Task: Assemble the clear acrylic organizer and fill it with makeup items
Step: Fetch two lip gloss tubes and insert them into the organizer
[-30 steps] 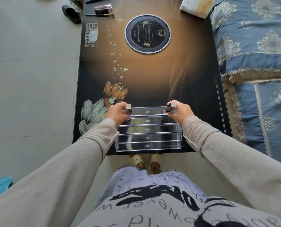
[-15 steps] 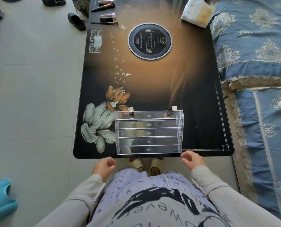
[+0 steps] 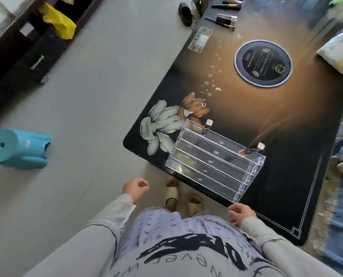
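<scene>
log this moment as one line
organizer: assembled, on table; back row: left tube standing, right tube leaning; left hand: empty; right hand: empty; spare makeup: far corner

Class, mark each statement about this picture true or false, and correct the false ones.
1. The organizer has two tubes in its rear row. True.
2. The left hand grips the organizer. False: it holds nothing and is apart from it.
3. The right hand holds a tube. False: it is empty.
4. A blue stool is on the floor. True.
5. More makeup lies at the far end of the table. True.
</scene>
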A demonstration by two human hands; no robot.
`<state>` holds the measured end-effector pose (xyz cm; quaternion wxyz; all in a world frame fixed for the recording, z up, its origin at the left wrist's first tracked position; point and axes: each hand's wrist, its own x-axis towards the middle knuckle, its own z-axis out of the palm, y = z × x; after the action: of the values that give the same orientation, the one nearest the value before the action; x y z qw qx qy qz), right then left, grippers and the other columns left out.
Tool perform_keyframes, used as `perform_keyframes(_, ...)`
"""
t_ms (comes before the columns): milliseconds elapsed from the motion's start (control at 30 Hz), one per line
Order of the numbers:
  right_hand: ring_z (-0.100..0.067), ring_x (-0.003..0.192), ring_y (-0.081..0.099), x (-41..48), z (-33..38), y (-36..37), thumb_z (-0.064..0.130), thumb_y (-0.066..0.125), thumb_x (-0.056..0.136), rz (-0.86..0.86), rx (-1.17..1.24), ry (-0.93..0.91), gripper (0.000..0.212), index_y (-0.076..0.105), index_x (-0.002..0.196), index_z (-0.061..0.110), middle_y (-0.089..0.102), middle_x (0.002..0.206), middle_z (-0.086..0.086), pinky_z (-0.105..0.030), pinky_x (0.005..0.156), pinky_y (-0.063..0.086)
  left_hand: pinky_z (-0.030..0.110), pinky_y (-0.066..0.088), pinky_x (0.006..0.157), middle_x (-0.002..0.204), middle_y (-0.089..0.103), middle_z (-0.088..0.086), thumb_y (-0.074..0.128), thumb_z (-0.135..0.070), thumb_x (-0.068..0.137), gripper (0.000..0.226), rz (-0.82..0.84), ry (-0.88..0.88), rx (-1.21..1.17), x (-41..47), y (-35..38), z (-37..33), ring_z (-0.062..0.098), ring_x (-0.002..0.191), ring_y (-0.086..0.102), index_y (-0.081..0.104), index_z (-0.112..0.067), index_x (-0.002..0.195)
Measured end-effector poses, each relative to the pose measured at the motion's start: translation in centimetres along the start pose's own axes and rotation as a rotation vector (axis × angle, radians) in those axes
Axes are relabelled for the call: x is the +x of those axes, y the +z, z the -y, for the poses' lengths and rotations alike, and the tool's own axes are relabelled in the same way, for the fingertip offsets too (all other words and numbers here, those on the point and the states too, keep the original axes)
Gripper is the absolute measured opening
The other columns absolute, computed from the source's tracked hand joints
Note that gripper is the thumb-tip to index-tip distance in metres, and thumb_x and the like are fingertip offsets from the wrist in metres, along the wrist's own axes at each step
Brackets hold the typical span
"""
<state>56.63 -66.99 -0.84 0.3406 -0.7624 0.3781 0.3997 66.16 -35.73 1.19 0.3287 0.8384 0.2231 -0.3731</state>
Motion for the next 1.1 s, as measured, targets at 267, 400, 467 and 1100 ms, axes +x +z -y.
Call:
perform_keyframes(267, -0.026, 0.101, 0.06, 0.5, 1.9, -1.0, 0.009, 0.046, 0.091, 0.158, -0.498, -0.097, 0.03, 0.063, 0.115, 0.007, 0.065, 0.117, -0.015, -0.027, 0.093, 0.045, 0.025, 0.046, 0.071, 0.076, 0.062, 0.008, 0.056, -0.006, 0.082, 0.015, -0.091, -0.326, -0.254, -8.9, 6.1, 8.2, 0.022, 0.078, 0.061, 0.068, -0.012, 0.088)
perform_keyframes(400, -0.023, 0.112, 0.06, 0.0, 4.2, 0.6, 0.011, 0.049, 0.091, 0.198, -0.769, -0.263, 0.028, 0.066, 0.113, 0.014, 0.065, 0.121, -0.008, -0.021, 0.086, 0.045, 0.022, 0.041, 0.066, 0.071, 0.061, 0.007, 0.055, -0.007, 0.084, 0.013, -0.139, -0.478, -0.456, -13.1, 10.3, 12.0, 0.018, 0.067, 0.057, 0.066, -0.012, 0.081)
perform_keyframes(467, -0.022, 0.084, 0.066, -0.1, 5.5, 1.6, 0.01, 0.05, 0.09, 0.213, -0.808, -0.335, 0.026, 0.068, 0.108, 0.009, 0.067, 0.103, -0.014, -0.023, 0.062, 0.045, 0.021, 0.041, 0.064, 0.059, 0.056, 0.003, 0.054, -0.007, 0.085, 0.025, -0.172, -0.558, -0.545, -14.8, 12.6, 13.7, 0.018, 0.055, 0.052, 0.058, -0.019, 0.063)
perform_keyframes(1100, -0.013, 0.048, 0.049, -3.2, 18.1, 14.0, 0.0, 0.041, 0.086, 0.248, -0.929, -0.524, 0.026, 0.056, 0.071, 0.016, 0.053, 0.058, 0.001, -0.006, 0.028, 0.033, 0.021, 0.041, 0.05, 0.068, 0.063, 0.004, 0.056, -0.01, 0.082, 0.026, -0.254, -0.676, -0.896, -15.5, 9.5, 22.7, 0.017, 0.055, 0.055, 0.056, -0.023, 0.059)
